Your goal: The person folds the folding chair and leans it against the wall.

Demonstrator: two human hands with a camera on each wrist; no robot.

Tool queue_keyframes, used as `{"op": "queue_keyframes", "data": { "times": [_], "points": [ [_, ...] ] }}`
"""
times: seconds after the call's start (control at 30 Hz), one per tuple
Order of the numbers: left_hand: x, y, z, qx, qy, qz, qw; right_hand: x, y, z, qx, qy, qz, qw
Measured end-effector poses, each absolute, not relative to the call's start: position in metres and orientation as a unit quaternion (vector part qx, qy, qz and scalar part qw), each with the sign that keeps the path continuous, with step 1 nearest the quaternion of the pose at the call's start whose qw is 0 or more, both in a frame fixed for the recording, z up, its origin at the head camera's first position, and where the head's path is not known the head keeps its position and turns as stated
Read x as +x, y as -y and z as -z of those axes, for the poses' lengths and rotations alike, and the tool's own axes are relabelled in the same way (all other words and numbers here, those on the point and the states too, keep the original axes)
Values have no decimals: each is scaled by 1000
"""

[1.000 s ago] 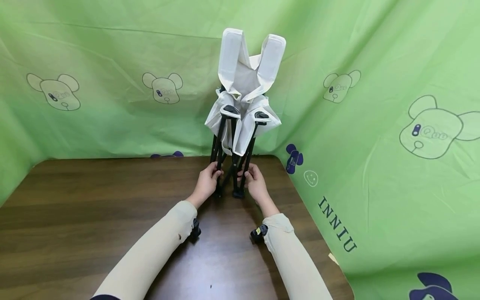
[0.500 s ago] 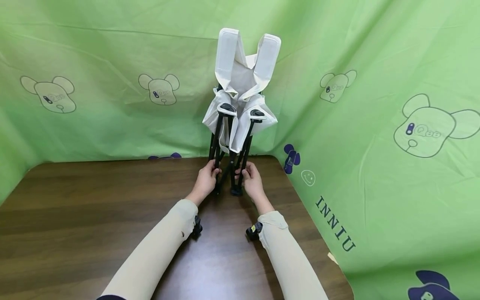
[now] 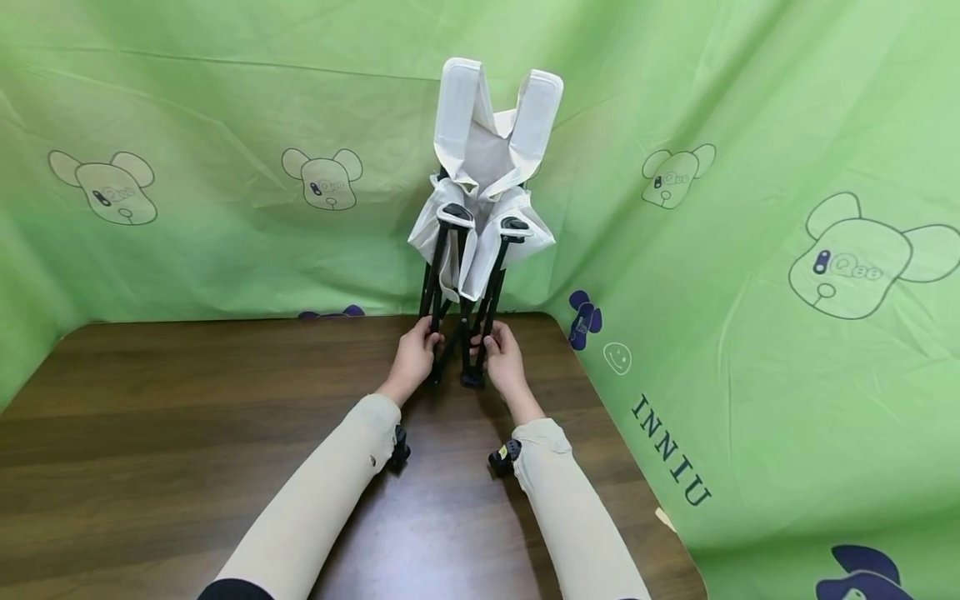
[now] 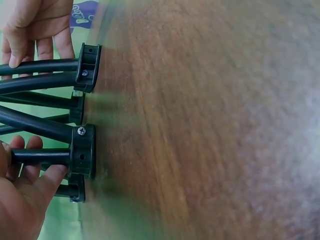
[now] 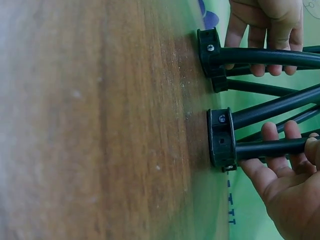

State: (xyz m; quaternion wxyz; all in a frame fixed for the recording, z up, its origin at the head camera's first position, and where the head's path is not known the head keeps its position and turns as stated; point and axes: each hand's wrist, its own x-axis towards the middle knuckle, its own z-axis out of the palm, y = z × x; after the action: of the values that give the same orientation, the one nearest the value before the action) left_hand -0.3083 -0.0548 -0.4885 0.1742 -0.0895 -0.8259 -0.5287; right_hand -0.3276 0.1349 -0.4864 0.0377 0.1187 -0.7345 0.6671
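Observation:
A folded camp chair [image 3: 491,158] with white fabric and a black tube frame stands upright at the back of the table. My left hand [image 3: 412,354] grips a black leg low on its left side. On the other side, my right hand [image 3: 505,360] holds another leg between thumb and fingers. Black plastic feet [image 4: 83,150] cap the tubes at the wooden surface in the left wrist view. The right wrist view shows the fingers of the right hand [image 5: 295,195] around a tube just above a foot [image 5: 221,137]. White fabric hides the upper frame.
The brown wooden table [image 3: 187,433] ends at a green curtain [image 3: 225,108] printed with bear heads, right behind the chair. More green curtain [image 3: 750,400] runs along the right edge. Small black cameras sit at both wrists.
Both hands keep their hold on the legs. The chair's feet show slightly higher in the head view, which has itself shifted a little.

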Motion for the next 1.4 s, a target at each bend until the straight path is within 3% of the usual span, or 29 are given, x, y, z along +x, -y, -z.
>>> {"op": "queue_keyframes", "data": {
  "times": [0.17, 1.4],
  "points": [
    [-307, 53, 487, -88, 827, 526, 177, -325, -135, 487, 116, 745, -655, 62],
    [-301, 45, 485, -58, 821, 548, 149, -331, -136, 491, 115, 738, -660, 80]
  ]
}}
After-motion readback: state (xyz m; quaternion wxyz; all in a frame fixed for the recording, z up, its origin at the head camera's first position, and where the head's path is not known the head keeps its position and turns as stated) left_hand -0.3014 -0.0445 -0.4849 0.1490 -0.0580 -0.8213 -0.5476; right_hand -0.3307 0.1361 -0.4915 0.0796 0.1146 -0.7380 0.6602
